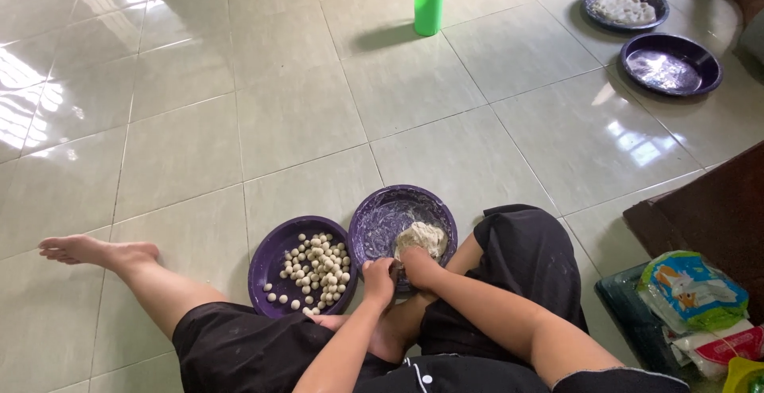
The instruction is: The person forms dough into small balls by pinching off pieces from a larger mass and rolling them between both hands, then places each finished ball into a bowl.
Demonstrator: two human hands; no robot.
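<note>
I sit on a tiled floor with two purple bowls between my legs. The left bowl [267, 259] holds several small pale dough balls [317, 269]. In the right bowl [382, 211] lies a lump of pale dough [423, 238]. My right hand [417, 265] presses into the near side of that lump. Beside it, my left hand [380, 277] is closed at the bowl's near rim, apparently on a small bit of dough that I cannot make out clearly.
A green cup [429, 4] stands far ahead. At the far right are a purple bowl of white stuff [625, 7] and a bare purple bowl [671, 64]. Plastic food packets [691, 291] lie on a dark tray at my right, beside a dark mat [716, 210].
</note>
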